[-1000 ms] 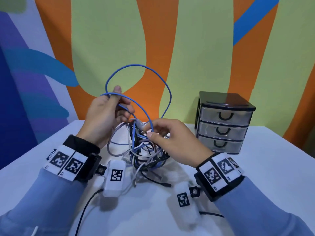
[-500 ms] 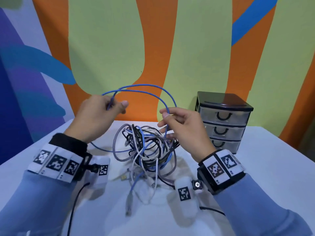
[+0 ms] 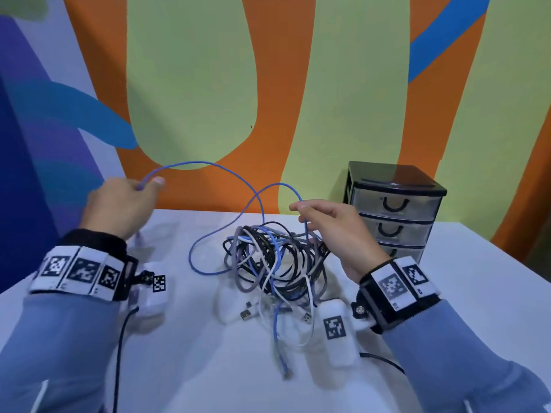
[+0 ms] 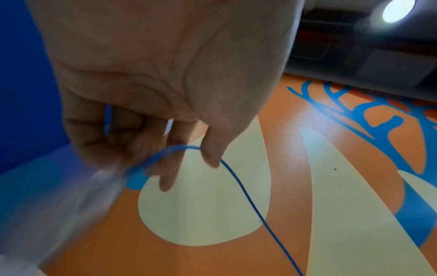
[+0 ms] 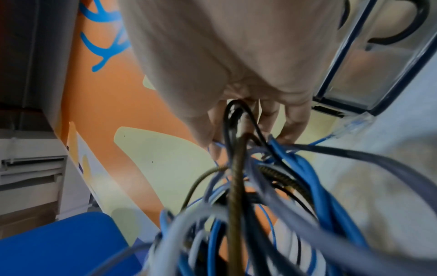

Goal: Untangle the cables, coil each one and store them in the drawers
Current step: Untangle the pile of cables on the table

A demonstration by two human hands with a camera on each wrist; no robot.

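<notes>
Both hands pinch a thin blue cable [image 3: 226, 171] above a knotted cable heap [image 3: 274, 263] on the white counter [image 3: 477, 278]; left hand [image 3: 119, 204], right hand [image 3: 331, 231]; 3-drawer plastic unit [image 3: 393, 210] nearby.

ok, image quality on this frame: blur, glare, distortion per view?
Head view: mostly sharp, left hand slightly motion-smeared, soft shadows under the cable tangle, wide-angle bend at the drawer unit. Left wrist view: a ceiling light flares at top right, lower left corner smeared, blue cable crisp. Right wrist view: near cables blurred and oversized, right hand fairly clear.
</notes>
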